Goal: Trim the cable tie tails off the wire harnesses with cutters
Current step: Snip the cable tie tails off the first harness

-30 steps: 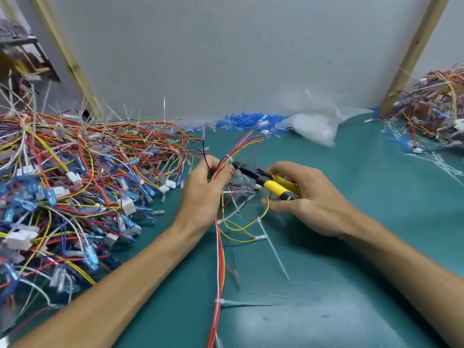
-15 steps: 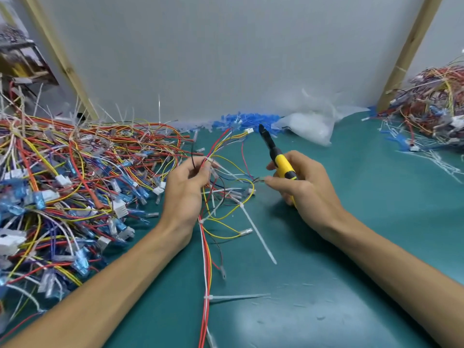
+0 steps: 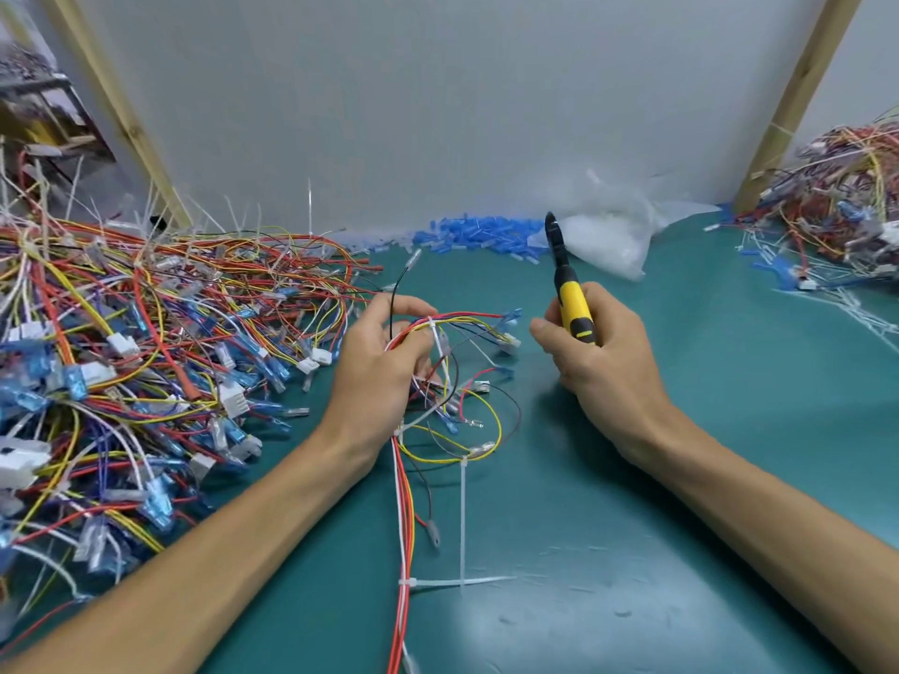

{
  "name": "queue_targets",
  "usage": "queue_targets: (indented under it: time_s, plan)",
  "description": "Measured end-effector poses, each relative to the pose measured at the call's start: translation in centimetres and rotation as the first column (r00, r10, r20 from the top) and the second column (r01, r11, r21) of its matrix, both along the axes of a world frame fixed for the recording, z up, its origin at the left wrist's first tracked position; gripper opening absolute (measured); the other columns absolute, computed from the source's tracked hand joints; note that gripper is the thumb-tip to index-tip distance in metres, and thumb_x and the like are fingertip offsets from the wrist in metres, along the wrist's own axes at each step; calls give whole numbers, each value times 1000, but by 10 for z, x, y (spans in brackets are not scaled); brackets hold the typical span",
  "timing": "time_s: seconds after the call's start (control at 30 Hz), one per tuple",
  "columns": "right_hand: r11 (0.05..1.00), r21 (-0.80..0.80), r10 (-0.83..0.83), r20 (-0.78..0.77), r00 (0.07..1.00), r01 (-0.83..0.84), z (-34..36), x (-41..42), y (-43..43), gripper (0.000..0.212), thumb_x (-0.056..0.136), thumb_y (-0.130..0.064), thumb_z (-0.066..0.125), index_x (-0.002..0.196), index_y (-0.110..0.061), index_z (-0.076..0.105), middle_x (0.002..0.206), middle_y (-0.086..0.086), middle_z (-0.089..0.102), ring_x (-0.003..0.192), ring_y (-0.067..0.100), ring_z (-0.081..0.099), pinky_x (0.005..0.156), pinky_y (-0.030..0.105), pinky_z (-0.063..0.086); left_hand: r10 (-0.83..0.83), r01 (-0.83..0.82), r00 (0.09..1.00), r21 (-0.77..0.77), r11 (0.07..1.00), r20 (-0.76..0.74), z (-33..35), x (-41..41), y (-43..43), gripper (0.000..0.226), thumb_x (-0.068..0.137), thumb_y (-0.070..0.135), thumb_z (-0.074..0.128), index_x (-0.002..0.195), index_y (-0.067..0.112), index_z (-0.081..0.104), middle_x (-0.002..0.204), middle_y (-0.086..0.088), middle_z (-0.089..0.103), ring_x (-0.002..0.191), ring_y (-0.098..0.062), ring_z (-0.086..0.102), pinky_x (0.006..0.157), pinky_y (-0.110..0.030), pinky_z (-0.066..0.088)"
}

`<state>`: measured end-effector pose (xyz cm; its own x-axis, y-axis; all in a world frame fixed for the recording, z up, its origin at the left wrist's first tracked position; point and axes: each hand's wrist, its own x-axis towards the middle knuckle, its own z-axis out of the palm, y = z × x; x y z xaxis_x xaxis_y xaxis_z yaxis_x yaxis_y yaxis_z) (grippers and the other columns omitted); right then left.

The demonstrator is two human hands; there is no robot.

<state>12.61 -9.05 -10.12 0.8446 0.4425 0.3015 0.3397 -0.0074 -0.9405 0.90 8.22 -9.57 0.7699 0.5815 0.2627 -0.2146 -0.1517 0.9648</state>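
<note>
Cutters [image 3: 566, 289] had swung up off the wires since 1 second earlier, tip pointing toward the top of the frame. Low in the centre, the wire harness [image 3: 404, 503] on the green mat [image 3: 632, 552] showed 2 long white tails [image 3: 462, 518] uncut, so I'd guess plenty was left. Mid-frame, the left hand [image 3: 379, 377] pinched the bundle near a tie, and the right hand [image 3: 598, 377] was wrapped round the yellow handle. At left sat a big pile [image 3: 121, 357] bristling with tails. Upper right had a smaller pile [image 3: 841, 197], maybe done.
</note>
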Motion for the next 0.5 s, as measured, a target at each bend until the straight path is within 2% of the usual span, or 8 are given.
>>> queue_targets:
  time_s: [0.07, 0.17, 0.3, 0.4, 0.5]
  plan:
    - [1000, -5, -15, 65, 998, 15, 1, -2, 0, 25, 83, -35, 71, 85, -15, 55, 65, 0, 45, 62, 26, 42, 63, 44, 40, -18, 18, 1000, 56, 998, 0, 1, -1, -2, 16, 88, 2, 60, 100, 12, 62, 60, -3, 51, 56, -25, 46, 54, -40, 43]
    - [999, -13, -31, 157, 987, 34, 3, -4, 0, 22, 85, -32, 73, 87, -16, 58, 73, 13, 58, 66, 37, 55, 66, 53, 53, 35, -33, 999, 176, 984, -8, -1, -2, -2, 23, 92, -8, 62, 97, 14, 66, 66, 4, 63, 58, -21, 56, 55, -36, 51]
    - [1000, -23, 12, 193, 981, -8, 3, -6, 1, 20, 88, -29, 75, 90, -17, 59, 83, 15, 65, 71, 42, 59, 71, 55, 53, 98, -87, 995, 325, 942, -18, -4, -2, 1, 28, 80, -3, 81, 94, 17, 68, 80, 4, 68, 71, -10, 61, 70, -37, 57]
    - [999, -35, 34, 224, 974, -27, -2, -6, 1, 21, 93, -21, 79, 92, -14, 59, 70, -5, 55, 60, 22, 49, 59, 36, 43, 122, -101, 992, 347, 932, -38, -4, -4, 1, 32, 72, 11, 92, 91, 22, 69, 84, 6, 70, 75, -14, 67, 73, -42, 60]
    - [1000, -21, 6, 267, 964, 0, 0, -9, -1, 22, 94, -20, 78, 95, -13, 57, 69, -6, 51, 58, 12, 41, 57, 25, 34, 170, -139, 985, 454, 880, -29, -3, -4, 1, 31, 71, 26, 94, 90, 28, 70, 86, 6, 69, 74, -15, 66, 70, -44, 59]
